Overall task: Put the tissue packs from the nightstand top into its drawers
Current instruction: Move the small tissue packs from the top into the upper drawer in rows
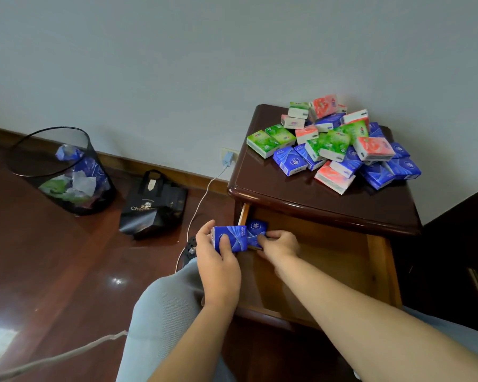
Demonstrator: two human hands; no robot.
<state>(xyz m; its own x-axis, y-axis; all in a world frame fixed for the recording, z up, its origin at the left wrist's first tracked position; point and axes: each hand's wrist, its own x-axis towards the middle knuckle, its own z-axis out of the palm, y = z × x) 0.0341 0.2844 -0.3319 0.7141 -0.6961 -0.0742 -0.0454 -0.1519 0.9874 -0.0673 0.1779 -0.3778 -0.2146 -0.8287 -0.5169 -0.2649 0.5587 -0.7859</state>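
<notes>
Top drawer [342,260] of the nightstand [301,188] is pulled open. Left hand [218,260] has its grip wrapped around a blue pack [229,239], held right at the drawer's left front corner. Right hand [280,244] is inside the drawer, fingers curled on a second blue pack [255,234] at the left side. Big pile of packs [340,144], blue, green and pink, sits on the nightstand top. Mesh bin [58,172] and black bag [152,205] are on the floor.

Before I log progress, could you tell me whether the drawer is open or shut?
Open: the drawer is pulled out, its wooden inside showing, with the right hand setting a blue pack inside.
</notes>
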